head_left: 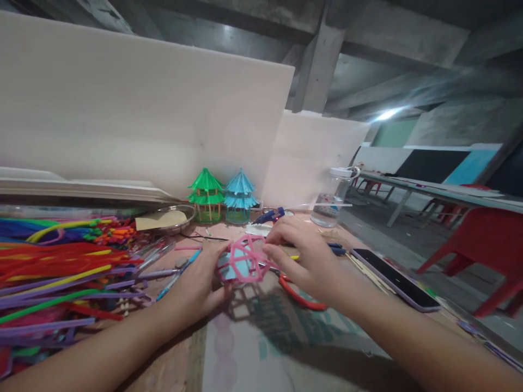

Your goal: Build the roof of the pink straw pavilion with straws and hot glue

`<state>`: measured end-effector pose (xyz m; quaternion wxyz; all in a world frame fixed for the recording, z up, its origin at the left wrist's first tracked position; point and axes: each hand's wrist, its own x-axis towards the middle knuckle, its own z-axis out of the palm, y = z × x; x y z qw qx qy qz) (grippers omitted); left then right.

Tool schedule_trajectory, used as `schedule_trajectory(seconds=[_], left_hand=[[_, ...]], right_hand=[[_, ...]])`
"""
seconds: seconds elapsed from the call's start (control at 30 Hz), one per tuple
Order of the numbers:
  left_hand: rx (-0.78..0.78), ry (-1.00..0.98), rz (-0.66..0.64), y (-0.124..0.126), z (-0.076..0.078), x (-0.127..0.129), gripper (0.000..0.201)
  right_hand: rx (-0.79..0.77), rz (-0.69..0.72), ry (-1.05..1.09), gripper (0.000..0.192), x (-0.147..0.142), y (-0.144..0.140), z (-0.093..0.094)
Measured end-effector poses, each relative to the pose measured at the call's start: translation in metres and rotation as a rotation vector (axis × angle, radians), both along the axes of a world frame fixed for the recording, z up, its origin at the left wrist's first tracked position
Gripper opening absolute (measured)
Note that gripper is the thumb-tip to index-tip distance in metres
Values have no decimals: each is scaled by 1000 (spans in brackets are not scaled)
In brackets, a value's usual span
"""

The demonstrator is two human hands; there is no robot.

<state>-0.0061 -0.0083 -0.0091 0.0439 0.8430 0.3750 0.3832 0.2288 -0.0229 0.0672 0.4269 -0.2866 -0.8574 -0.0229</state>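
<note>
A small pink lattice ball of straws (242,260), with pale blue showing inside it, sits at the centre of the table. My left hand (196,286) cups its left and lower side. My right hand (304,256) pinches its right edge with the fingertips. Both hands hold the piece just above the table top. Red-handled scissors (300,296) lie under my right wrist.
A heap of coloured straws (53,272) fills the left. A green model pagoda (206,195) and a blue model pagoda (239,197) stand at the back by a blue glue gun (269,216), a clear jar (333,197) and a metal dish (169,218). A phone (394,277) lies right. Red chairs (482,245) stand beyond.
</note>
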Motion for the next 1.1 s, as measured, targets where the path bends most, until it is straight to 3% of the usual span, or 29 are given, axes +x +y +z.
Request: schedule_trajectory(seconds=[0.2,0.37,0.47,0.57,0.73,1.1], left_hand=[[-321,-259,-46,6,0,5,58],[-493,-418,-112,5,0,3,81],[-393,-407,10,7,2,-2,93],[-256,-346,119,6,6,-3,86],[-98,-233,112,2,12,0,66],[19,-118,151,1,11,-1,60]], right_hand=[[-230,-84,-19,14,11,23,4],[-381,-57,-59,32,7,28,-4],[-411,-44,-40,21,3,25,-7],[-421,-32,-8,5,0,24,-9],[-382,-9,-10,6,-1,24,-10],[-392,12,36,12,0,28,-15]])
